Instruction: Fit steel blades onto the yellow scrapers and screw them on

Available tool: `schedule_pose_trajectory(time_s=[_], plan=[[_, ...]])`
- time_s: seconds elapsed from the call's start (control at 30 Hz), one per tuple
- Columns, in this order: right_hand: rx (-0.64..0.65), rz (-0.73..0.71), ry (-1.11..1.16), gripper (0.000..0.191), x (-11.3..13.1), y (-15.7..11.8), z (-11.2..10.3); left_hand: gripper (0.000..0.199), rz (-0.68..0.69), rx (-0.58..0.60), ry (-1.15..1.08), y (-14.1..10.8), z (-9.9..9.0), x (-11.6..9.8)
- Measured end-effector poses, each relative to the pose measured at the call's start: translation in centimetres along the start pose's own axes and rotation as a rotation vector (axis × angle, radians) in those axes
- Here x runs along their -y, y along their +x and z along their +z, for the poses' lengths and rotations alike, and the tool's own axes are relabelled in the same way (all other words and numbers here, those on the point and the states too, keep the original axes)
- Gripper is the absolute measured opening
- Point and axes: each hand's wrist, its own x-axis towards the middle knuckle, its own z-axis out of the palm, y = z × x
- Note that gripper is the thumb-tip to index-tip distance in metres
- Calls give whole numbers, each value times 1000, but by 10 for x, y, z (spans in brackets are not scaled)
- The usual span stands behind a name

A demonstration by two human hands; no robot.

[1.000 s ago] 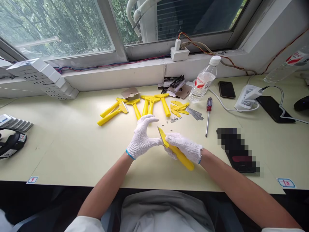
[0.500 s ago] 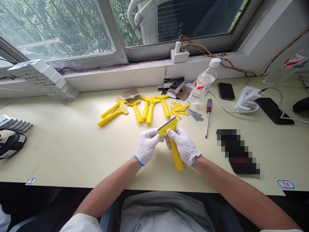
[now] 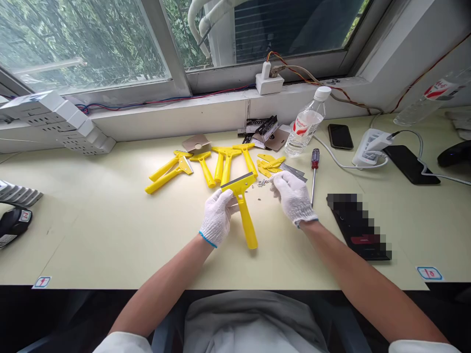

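Observation:
My left hand (image 3: 218, 215), in a white knit glove, grips a yellow scraper (image 3: 246, 220) by its head; a grey blade edge runs along the top and the handle points down towards me. My gloved right hand (image 3: 292, 196) is off the scraper, its fingertips pinched together beside a small pile of screws (image 3: 262, 183). Whether anything is between those fingertips is too small to tell. Just beyond lie yellow plastic pieces (image 3: 270, 164) and grey blades (image 3: 294, 171), the blades partly behind my right hand. A screwdriver (image 3: 315, 164) lies right of that hand.
Several more yellow scrapers (image 3: 169, 175) lie behind my left hand. At the back are torn black boxes (image 3: 267, 130), a cardboard piece (image 3: 196, 142) and a water bottle (image 3: 305, 125). Phones (image 3: 340, 136) and a white power strip (image 3: 371, 147) with cables sit at the right.
My right hand has let go of the scraper and moved right and forward to the screws. The scraper, held by my left hand alone, has shifted left.

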Motion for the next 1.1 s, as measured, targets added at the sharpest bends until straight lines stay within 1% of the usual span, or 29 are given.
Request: schedule_pose_trajectory(time_s=[0.07, 0.13, 0.23, 0.3, 0.37, 0.47, 0.53, 0.6, 0.67, 0.73, 0.8, 0.87, 0.93, 1.0, 1.1], plan=[[-23, -147, -32, 35, -5, 14, -12, 42, 13, -35, 21, 2, -2, -3], [-25, -230, -49, 36, -13, 21, -16, 46, 27, -39, 50, 3, -4, -3], [-32, -326, -135, 39, -26, 22, -9, 49, 32, -12, 68, 3, -5, 0], [-64, -400, -220, 44, -32, 20, 0, 51, 23, 7, 75, 2, -5, 3], [-96, -444, -268, 48, -36, 19, 8, 53, 9, 12, 95, 1, -6, 6], [-112, -458, -273, 51, -36, 18, 14, 51, -8, 4, 144, 0, -6, 9], [-114, -464, -276, 50, -33, 19, 12, 50, -19, 4, 169, 0, -6, 10], [-112, -468, -280, 48, -27, 21, 5, 47, -31, 15, 185, 0, -7, 10], [-106, -472, -286, 45, -16, 24, -8, 43, -42, 44, 195, 0, -7, 11], [-88, -473, -289, 37, -5, 26, -22, 39, -41, 86, 209, 0, -8, 12], [-37, -465, -271, 27, 6, 25, -33, 37, -31, 124, 237, -1, -8, 12], [1, -428, -217, 22, 13, 19, -36, 36, -15, 147, 296, -2, -8, 12], [45, -385, -138, 20, 16, 9, -32, 35, 12, 155, 379, -4, -7, 11], [95, -353, -84, 15, 16, -3, -22, 32, 47, 156, 478, -7, -7, 12], [137, -314, -103, 10, 15, -18, -6, 25, 107, 174, 600, -9, -6, 14]])
